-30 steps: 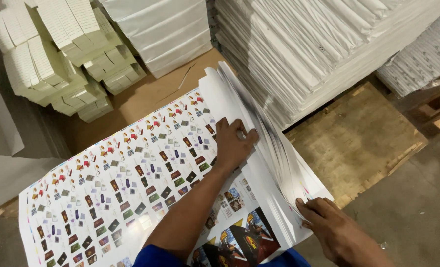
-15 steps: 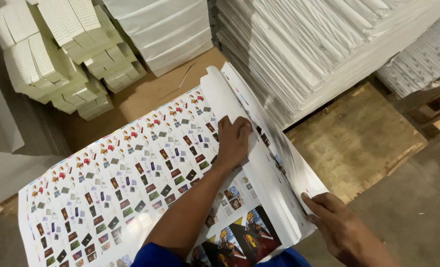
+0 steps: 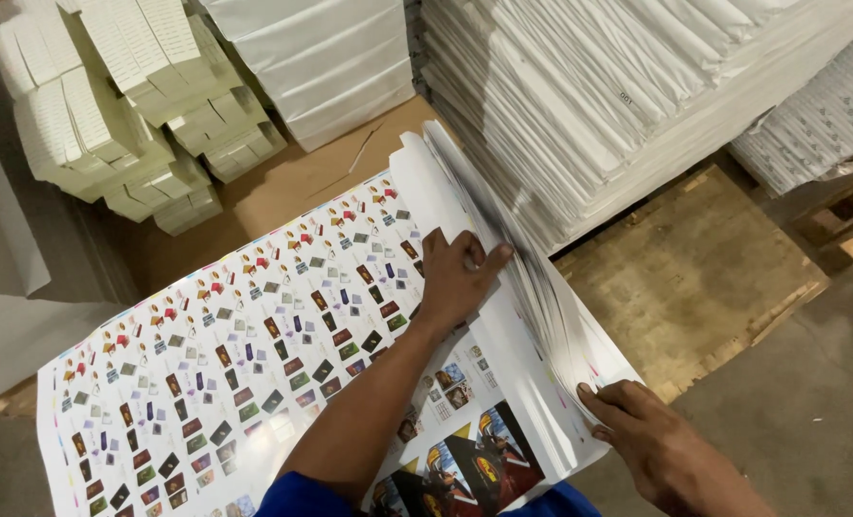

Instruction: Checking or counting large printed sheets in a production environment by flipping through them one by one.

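Note:
A stack of large printed sheets (image 3: 254,345), covered with rows of small coloured labels, lies in front of me. My left hand (image 3: 457,280) rests on the top sheet with its thumb tucked into the raised, fanned edge (image 3: 532,287). The sheets there are curled up and blurred. At the near right corner of the stack, my right hand (image 3: 651,440) grips the sheet edges with its fingertips. Darker pictures (image 3: 474,460) show on a lower sheet near my left arm.
Bundles of folded pale cartons (image 3: 110,115) are stacked at the back left, beside white wrapped packs (image 3: 321,57). A tall pile of white sheets (image 3: 637,86) stands on a wooden pallet (image 3: 694,278) to the right. Grey floor (image 3: 809,402) lies at the right.
The curled sheets along the right edge have fanned and fallen further over. My left hand has shifted slightly to the right with them. My right hand stays at the near corner.

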